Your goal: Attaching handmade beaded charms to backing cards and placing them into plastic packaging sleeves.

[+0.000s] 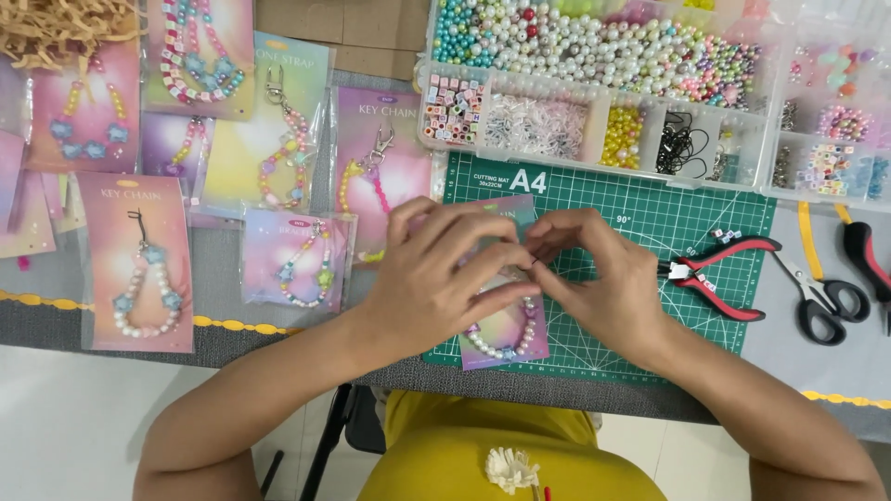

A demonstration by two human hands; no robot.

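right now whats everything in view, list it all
cutting mat: one, green, centre of table
backing card: one, pink, pearl bead strand on it, under the hands
packaged bead charms: several, pastel cards, left of mat
bead organiser boxes: two, clear, mixed beads, above mat
pliers: one, red handles, on mat's right edge
scissors: one, black handles, right of mat
left hand: at card's top
right hand: at card's top, fingertips meeting the left's

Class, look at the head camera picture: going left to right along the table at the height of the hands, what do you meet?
Star-and-pearl key chain card → small bracelet card → left hand → right hand → red pliers → black scissors.
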